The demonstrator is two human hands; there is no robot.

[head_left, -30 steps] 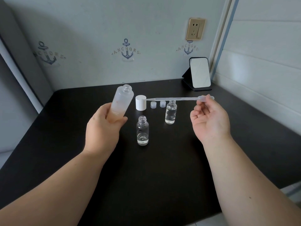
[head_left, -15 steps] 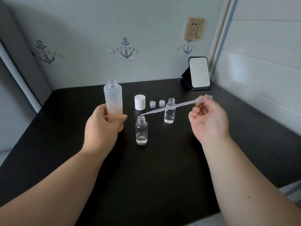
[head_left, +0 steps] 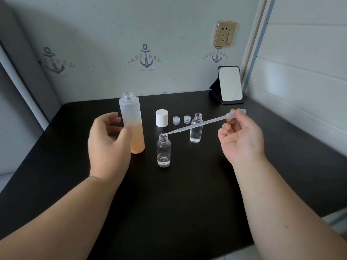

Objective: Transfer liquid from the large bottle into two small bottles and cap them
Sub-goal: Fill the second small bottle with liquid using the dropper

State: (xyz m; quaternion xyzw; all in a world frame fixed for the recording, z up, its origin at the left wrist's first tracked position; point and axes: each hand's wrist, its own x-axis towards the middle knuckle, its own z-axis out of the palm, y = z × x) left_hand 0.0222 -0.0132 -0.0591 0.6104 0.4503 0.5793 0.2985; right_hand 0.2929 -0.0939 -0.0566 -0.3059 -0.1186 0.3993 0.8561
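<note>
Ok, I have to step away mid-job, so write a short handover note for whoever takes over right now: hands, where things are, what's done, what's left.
Left hand: open beside the large bottle, which stands uncapped on the table.
Right hand: pinches the pipette at its bulb, tip at the mouth of the near small bottle.
Done: the far small bottle holds more liquid, roughly half; the near one has only a shallow layer.
Left: keep filling the near bottle, top up the far one if needed, then fit the two small caps, which lie by the white cap.
</note>
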